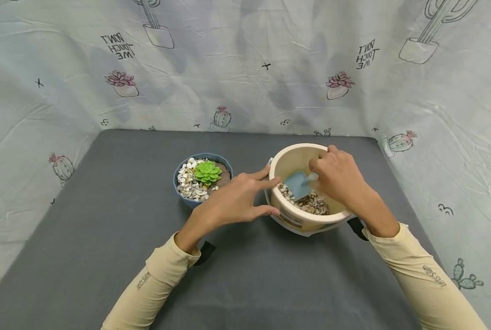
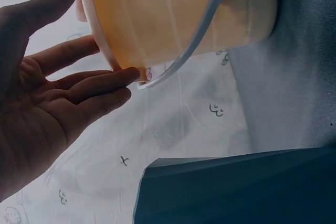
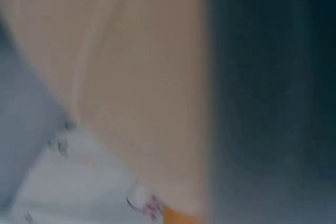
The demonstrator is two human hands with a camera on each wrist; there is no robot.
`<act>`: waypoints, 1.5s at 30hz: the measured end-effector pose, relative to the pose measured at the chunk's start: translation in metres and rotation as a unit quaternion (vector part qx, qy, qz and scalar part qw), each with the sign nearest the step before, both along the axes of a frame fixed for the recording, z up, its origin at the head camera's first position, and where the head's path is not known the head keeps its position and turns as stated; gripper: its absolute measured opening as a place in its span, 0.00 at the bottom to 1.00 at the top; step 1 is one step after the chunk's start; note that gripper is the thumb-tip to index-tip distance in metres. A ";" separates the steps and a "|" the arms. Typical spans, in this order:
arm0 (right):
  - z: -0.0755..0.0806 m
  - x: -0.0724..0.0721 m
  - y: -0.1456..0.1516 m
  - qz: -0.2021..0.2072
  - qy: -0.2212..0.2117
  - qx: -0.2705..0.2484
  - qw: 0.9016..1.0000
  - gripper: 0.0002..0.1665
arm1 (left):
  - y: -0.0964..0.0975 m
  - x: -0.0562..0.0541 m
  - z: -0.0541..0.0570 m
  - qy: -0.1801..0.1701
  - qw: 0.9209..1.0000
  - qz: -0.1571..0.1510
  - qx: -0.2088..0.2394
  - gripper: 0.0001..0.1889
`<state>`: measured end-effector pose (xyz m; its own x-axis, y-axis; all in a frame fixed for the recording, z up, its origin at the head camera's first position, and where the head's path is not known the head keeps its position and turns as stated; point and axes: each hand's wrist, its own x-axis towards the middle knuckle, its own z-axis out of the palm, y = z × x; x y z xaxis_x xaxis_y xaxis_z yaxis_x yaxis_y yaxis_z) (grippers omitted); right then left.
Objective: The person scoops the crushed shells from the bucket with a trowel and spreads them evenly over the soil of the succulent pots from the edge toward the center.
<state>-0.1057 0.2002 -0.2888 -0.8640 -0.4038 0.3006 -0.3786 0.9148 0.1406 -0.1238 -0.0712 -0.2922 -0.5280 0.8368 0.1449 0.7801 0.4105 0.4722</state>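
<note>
A cream bucket (image 1: pixel 301 222) with a white handle (image 2: pixel 202 30) stands right of centre on the table, with small shells and pebbles (image 1: pixel 313 205) at its bottom. My right hand (image 1: pixel 337 176) reaches over its far right rim and grips a small shovel by its pale handle; the blue blade (image 1: pixel 298 184) is down at the shells. Against the left of the rim, the extended fingers of my left hand (image 1: pixel 239 199) touch the bucket, thumb lower than the fingers. Just behind that hand is a blue pot (image 1: pixel 178 191) holding a green succulent (image 1: pixel 207 172), white shells on the left and brown soil on the right.
The grey cloth-covered table (image 1: pixel 105 238) ends at a printed curtain (image 1: pixel 245 68) behind and on both sides. In the left wrist view the blue pot's wall fills the lower right. Bucket wall and a dark blurred shape take up most of the right wrist view.
</note>
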 end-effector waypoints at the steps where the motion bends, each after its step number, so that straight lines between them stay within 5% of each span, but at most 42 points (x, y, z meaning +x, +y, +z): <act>1: 0.000 0.000 -0.001 -0.017 -0.016 -0.032 0.999 0.11 | 0.000 0.000 0.000 -0.002 1.000 0.000 0.002 0.36; 4: -0.002 0.002 -0.002 -0.057 -0.051 -0.093 0.993 0.17 | -0.002 0.000 0.000 -0.004 1.000 0.002 -0.003 0.36; 9: 0.006 0.010 -0.003 -0.139 -0.078 -0.184 0.970 0.07 | -0.003 0.000 0.000 -0.003 1.000 0.002 -0.014 0.37; 11: 0.013 0.013 -0.002 -0.163 -0.080 -0.215 0.960 0.11 | -0.004 0.000 0.000 -0.004 1.000 0.000 -0.016 0.37; 21: 0.030 0.032 0.022 -0.167 -0.056 -0.289 0.941 0.08 | -0.007 0.000 -0.002 -0.003 1.000 -0.001 -0.021 0.38; 31: 0.033 0.051 0.044 -0.191 -0.084 -0.347 0.914 0.10 | -0.020 0.002 -0.009 -0.015 1.000 0.011 -0.011 0.42; 38: 0.046 0.066 0.048 -0.184 -0.053 -0.389 0.901 0.10 | -0.067 0.000 0.003 -0.021 0.995 0.090 0.037 0.41; 45: 0.061 0.063 0.021 -0.144 -0.027 -0.413 0.899 0.08 | -0.116 -0.006 0.005 -0.032 0.982 0.183 0.023 0.44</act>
<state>-0.0430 0.2211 -0.2277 -0.9195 0.1797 0.3495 -0.0958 0.7599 -0.6429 -0.1301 -0.1868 -0.2871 -0.8014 0.5827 0.1347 0.5522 0.6343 0.5410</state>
